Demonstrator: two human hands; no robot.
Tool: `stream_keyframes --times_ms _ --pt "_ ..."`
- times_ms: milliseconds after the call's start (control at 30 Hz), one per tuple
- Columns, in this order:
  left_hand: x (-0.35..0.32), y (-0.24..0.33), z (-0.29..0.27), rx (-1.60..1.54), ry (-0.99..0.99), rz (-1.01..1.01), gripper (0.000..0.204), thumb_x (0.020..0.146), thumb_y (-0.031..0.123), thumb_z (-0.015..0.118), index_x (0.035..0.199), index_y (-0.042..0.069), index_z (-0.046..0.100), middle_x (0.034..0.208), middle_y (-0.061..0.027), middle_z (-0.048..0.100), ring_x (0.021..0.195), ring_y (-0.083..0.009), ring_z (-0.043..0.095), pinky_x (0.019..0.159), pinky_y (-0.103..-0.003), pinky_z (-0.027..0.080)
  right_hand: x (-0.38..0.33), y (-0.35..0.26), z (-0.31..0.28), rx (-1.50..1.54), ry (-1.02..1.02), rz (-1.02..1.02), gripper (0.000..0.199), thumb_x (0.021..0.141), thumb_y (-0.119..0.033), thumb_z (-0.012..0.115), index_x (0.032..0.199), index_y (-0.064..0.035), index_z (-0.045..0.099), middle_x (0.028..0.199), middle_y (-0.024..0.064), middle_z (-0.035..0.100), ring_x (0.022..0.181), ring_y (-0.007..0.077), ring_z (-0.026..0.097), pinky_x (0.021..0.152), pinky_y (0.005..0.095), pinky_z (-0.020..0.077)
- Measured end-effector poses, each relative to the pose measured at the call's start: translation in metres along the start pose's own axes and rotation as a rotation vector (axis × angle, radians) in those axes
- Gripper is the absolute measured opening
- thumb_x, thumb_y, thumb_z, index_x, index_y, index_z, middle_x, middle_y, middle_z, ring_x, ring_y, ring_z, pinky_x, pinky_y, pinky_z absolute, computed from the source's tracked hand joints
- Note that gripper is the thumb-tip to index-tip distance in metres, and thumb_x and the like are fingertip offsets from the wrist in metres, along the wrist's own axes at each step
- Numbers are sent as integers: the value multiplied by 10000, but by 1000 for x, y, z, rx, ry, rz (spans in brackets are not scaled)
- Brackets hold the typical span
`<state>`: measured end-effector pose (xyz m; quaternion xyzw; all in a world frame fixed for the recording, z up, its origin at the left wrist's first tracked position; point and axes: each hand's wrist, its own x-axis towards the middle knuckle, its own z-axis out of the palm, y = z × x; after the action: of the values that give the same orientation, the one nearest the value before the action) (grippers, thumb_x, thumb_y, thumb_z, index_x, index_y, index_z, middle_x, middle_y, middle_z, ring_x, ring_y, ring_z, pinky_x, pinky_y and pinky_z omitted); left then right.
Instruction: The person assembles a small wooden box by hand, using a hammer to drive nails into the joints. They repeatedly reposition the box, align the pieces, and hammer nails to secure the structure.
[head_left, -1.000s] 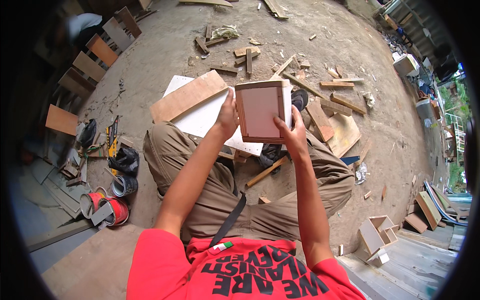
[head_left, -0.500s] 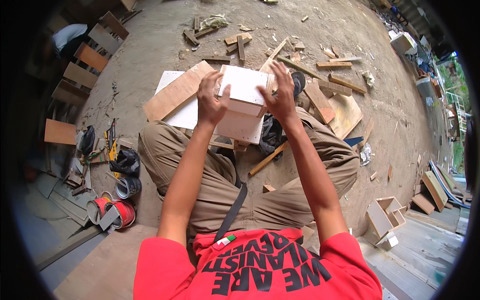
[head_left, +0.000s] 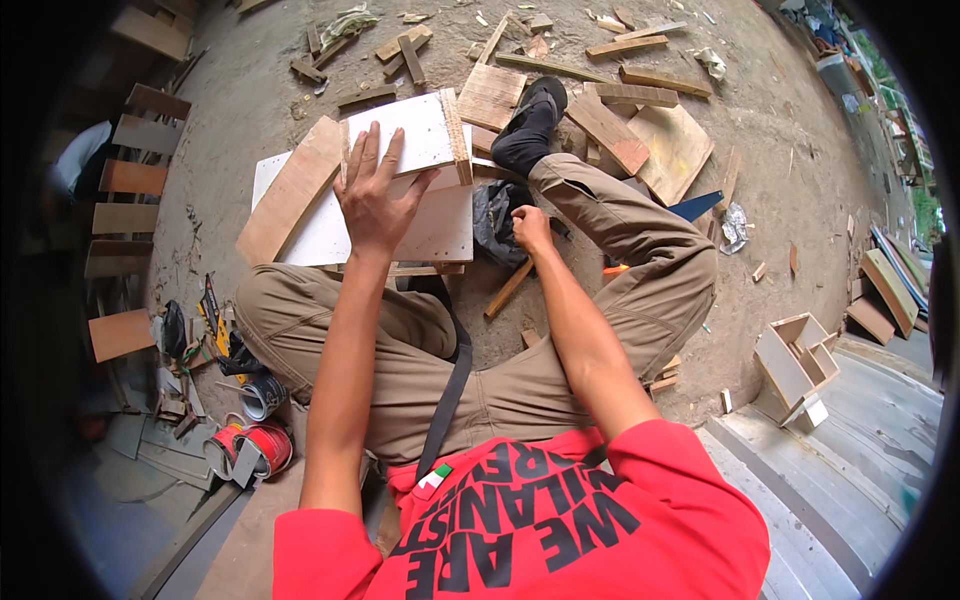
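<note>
A white wooden box point(head_left: 425, 125) with raw wood edges sits tilted in front of me, on a white board point(head_left: 440, 225). My left hand point(head_left: 378, 200) lies on the box, fingers stretched over its top face and thumb out to the side. To the right, my right hand point(head_left: 532, 228) is curled closed at the edge of a black plastic bag point(head_left: 493, 222). Whatever its fingers hold, if anything, is hidden. Just below that hand, a wooden handle point(head_left: 508, 290) lies on the ground; its far end is covered.
A plywood strip point(head_left: 290, 190) lies across the white board on the left. Wood offcuts point(head_left: 605, 130) are scattered beyond my foot, near a blue saw blade point(head_left: 697, 205). Paint cans point(head_left: 265, 450) stand at left; a small compartmented wooden box point(head_left: 795, 365) sits at right. A person point(head_left: 80, 155) bends at far left.
My right hand has left the box and moved down to the black bag, its fingers closing. My left hand stays on the box, which is now turned and tilted. The view has shifted right.
</note>
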<state>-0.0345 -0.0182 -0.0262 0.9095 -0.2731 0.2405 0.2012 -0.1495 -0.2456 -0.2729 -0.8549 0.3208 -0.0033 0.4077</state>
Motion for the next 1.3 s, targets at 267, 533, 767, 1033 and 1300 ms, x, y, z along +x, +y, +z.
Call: stream_keyframes --times_ms 267,533,767,1033,1300 --pt "-2 0 2 -3 -2 -11 681 745 483 849 1341 205 672 1483 -64 562 1373 -232 517 1043 -445 387 4 -13 27 -107 -42 125 257 912 -200 604 1115 -58 671 1030 291 693 997 477 663 852 529 533" --pt "0 -3 5 -11 -9 28 715 721 460 875 1352 196 665 1482 -58 565 1374 -230 517 1027 -405 386 19 11 44 -297 -62 -42 280 977 -172 467 918 -49 712 906 236 726 886 430 717 793 523 572" --pt "1 -1 6 -25 -1 14 711 724 484 866 1352 218 665 1475 -34 574 1371 -213 519 1019 -396 386 25 10 43 -395 -38 -99 248 987 -147 459 928 -44 678 884 223 730 853 412 730 764 509 587" --pt "-5 -6 6 11 30 10 669 750 541 831 1320 223 684 1441 -39 601 1350 -212 540 985 -405 406 17 1 37 -190 -31 43 193 911 -174 640 1038 -28 637 951 277 712 901 455 697 782 512 556" --pt "-6 -4 8 -41 68 -21 637 774 585 791 1314 267 684 1447 -22 596 1353 -207 538 1027 -461 402 30 18 2 543 -218 479 233 897 -309 773 986 -100 721 874 10 710 791 140 657 703 314 494"
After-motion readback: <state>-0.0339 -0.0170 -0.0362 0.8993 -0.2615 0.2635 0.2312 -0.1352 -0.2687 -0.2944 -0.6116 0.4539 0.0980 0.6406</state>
